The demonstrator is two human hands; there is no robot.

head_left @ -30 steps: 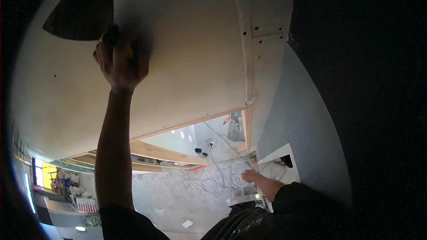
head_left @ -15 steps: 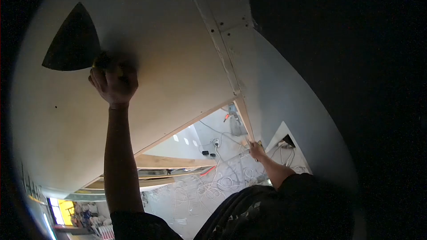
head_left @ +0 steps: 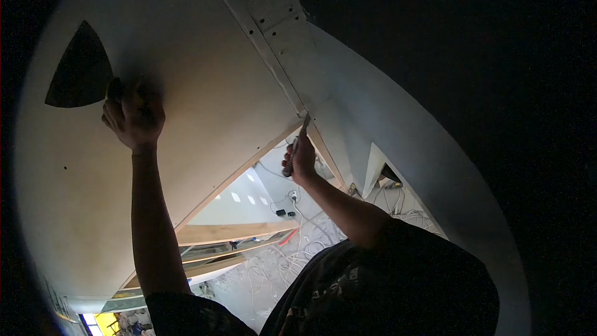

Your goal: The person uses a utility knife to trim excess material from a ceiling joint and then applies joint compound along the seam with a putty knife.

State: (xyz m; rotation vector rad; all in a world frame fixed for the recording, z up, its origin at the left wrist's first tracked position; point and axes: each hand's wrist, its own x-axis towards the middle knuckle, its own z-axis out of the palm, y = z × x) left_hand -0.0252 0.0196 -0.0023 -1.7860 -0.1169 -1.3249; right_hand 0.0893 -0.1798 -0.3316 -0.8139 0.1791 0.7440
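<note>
Spanning overhead, the stiff, likely heavy plasterboard panel (head_left: 205, 81) is propped flat by the curled left hand (head_left: 132, 115), while a slim tool (head_left: 303, 129) is clasped in the right hand (head_left: 302, 160) at its brittle edge.

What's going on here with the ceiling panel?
A person is working overhead on a ceiling panel. The left hand is pressed up against it beside a dark triangular opening; whether it holds anything is unclear. The right hand has a slim tool in its grip, with the tip at the panel's corner. Loose white cables lie on the floor far below.
</note>
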